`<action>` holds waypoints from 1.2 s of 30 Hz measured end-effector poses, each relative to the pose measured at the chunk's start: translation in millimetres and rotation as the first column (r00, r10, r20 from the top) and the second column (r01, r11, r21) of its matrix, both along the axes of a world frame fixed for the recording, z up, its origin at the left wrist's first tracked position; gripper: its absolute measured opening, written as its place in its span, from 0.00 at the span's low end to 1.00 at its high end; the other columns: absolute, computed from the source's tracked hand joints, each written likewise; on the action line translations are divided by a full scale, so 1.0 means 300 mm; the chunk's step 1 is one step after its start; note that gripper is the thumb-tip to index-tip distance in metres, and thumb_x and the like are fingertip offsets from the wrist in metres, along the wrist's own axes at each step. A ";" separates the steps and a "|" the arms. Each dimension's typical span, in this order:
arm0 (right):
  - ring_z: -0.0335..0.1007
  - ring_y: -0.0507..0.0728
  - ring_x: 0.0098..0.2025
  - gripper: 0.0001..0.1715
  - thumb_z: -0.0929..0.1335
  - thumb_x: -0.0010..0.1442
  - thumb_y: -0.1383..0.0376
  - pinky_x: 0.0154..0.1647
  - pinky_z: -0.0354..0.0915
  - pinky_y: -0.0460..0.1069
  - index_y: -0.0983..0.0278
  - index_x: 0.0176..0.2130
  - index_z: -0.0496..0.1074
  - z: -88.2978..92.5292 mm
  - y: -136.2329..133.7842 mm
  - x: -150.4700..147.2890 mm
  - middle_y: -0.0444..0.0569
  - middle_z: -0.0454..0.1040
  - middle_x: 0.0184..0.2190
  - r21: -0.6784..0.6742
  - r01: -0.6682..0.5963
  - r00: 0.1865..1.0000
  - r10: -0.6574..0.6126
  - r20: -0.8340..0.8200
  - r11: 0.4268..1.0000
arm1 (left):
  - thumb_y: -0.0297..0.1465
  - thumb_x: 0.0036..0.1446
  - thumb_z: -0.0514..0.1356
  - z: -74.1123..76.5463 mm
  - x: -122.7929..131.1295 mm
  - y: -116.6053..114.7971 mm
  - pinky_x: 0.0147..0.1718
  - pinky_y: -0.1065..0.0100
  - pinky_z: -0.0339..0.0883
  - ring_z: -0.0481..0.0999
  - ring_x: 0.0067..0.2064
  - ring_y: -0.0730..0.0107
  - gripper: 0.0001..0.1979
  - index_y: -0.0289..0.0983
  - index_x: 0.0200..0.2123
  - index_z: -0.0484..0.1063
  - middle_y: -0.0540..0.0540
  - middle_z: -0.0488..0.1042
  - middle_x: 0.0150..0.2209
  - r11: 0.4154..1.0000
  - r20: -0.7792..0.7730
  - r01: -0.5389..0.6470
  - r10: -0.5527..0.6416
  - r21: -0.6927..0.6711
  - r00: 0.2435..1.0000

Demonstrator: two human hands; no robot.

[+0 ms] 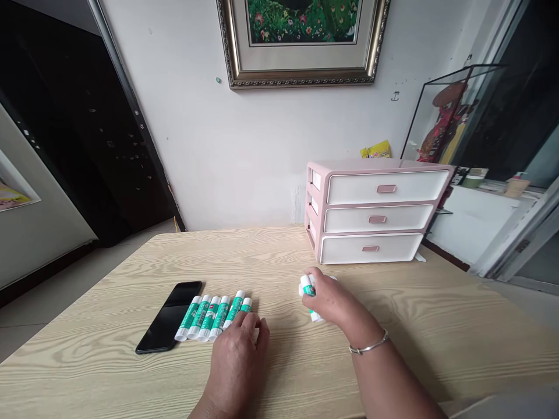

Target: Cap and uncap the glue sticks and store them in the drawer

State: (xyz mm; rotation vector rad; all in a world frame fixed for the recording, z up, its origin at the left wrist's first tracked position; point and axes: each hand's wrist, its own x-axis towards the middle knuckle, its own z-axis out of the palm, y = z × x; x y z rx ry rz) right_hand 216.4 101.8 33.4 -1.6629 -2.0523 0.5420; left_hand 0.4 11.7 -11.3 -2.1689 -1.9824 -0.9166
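Several white-and-green glue sticks (210,319) lie side by side in a row on the wooden table. My left hand (238,355) is at the right end of that row, its fingers curled onto the last glue stick (247,304), whose lower part they hide. Further right, my right hand (329,297) is closed around another glue stick (308,287) just above the table, in front of the drawer unit. More white and green shows under and behind these fingers; how many sticks are there I cannot tell. A bangle (369,344) circles the right wrist.
A black phone (168,319) lies left of the row, close to the end stick. At the back right of the table (244,253) stands a pink-and-white three-drawer unit (379,219) with a yellow packet (377,149) on top. Behind is a wall with a framed picture (301,78).
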 end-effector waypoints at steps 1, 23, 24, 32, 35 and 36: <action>0.70 0.55 0.31 0.31 0.68 0.53 0.69 0.28 0.56 0.47 0.61 0.56 0.65 0.009 -0.008 -0.014 0.44 0.74 0.29 -0.028 -0.045 0.995 0.043 -0.093 0.999 | 0.34 0.68 0.51 0.003 0.001 -0.002 0.32 0.66 0.66 0.79 0.34 0.63 0.14 0.42 0.33 0.74 0.45 0.78 0.34 1.000 0.033 0.025 -0.025 -0.001 0.999; 0.64 0.50 0.23 0.11 0.61 0.66 0.67 0.27 0.56 0.45 0.61 0.40 0.71 -0.004 -0.132 -0.215 0.38 0.66 0.19 0.042 -0.276 0.877 0.270 -0.397 0.960 | 0.42 0.68 0.50 0.068 0.030 -0.012 0.42 0.64 0.70 0.79 0.42 0.58 0.16 0.40 0.47 0.72 0.42 0.80 0.42 0.876 0.498 0.426 -0.271 -0.227 0.823; 0.62 0.50 0.21 0.12 0.60 0.65 0.69 0.25 0.56 0.44 0.61 0.40 0.72 -0.018 -0.130 -0.219 0.37 0.64 0.18 0.029 -0.284 0.860 0.268 -0.435 0.958 | 0.43 0.68 0.51 0.074 0.027 -0.013 0.44 0.65 0.70 0.78 0.43 0.59 0.16 0.40 0.46 0.73 0.43 0.80 0.43 0.852 0.552 0.477 -0.296 -0.217 0.780; 0.55 0.52 0.20 0.16 0.58 0.64 0.66 0.23 0.51 0.46 0.61 0.40 0.73 -0.082 0.023 -0.101 0.37 0.58 0.17 0.148 -0.072 0.817 0.143 -0.558 0.986 | 0.55 0.64 0.48 0.008 -0.013 -0.045 0.19 0.72 0.55 0.53 0.18 0.77 0.26 0.38 0.40 0.70 0.56 0.59 0.20 0.671 0.854 0.651 -0.053 -0.354 0.518; 0.61 0.54 0.25 0.16 0.58 0.65 0.61 0.28 0.55 0.47 0.61 0.43 0.73 -0.049 0.078 -0.015 0.40 0.63 0.20 0.233 0.201 0.870 -0.064 -0.489 0.952 | 0.52 0.66 0.50 0.003 -0.005 -0.042 0.26 0.72 0.59 0.59 0.25 0.75 0.23 0.38 0.39 0.70 0.54 0.62 0.25 0.723 0.789 0.609 -0.147 -0.326 0.596; 0.64 0.55 0.28 0.16 0.59 0.65 0.61 0.30 0.56 0.47 0.60 0.44 0.73 -0.037 0.083 0.004 0.41 0.67 0.22 0.237 0.236 0.902 -0.122 -0.413 0.942 | 0.51 0.66 0.51 0.009 0.001 -0.038 0.31 0.72 0.62 0.63 0.29 0.73 0.22 0.38 0.40 0.70 0.53 0.65 0.28 0.754 0.746 0.581 -0.188 -0.307 0.639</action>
